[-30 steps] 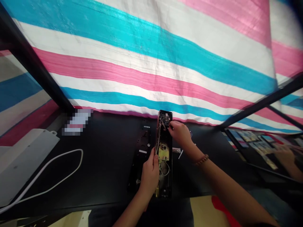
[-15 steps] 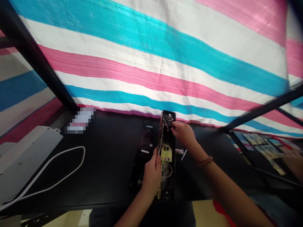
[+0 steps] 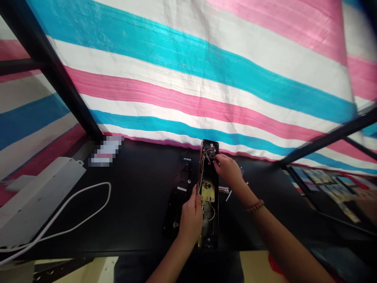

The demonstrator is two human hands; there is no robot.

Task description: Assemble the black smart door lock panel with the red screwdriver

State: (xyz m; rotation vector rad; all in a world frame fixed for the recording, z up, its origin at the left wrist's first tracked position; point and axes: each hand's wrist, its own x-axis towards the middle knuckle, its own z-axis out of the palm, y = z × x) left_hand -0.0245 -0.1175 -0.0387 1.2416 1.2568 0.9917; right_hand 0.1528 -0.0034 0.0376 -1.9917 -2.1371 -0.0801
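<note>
A long black door-lock body (image 3: 209,224) lies opened on the black table (image 3: 135,208), with wires near its far end and a brass mechanism (image 3: 207,191) in the middle. My left hand (image 3: 191,222) is wrapped round the lock body's left edge. My right hand (image 3: 227,171), with a bead bracelet on the wrist, pinches at the wires at the far end of the lock. A flat black plate (image 3: 179,192) lies just left of the lock.
A white box (image 3: 38,196) with a looping white cable (image 3: 73,220) sits at the left. Black frame bars (image 3: 55,74) rise at left and right. A striped tarp (image 3: 206,78) hangs behind. Small metal parts (image 3: 228,192) lie right of the lock. Another person's hand (image 3: 368,202) is at far right.
The view has shifted a little. My right hand stays at the wires on the far end of the lock, and my left hand keeps its grip.
</note>
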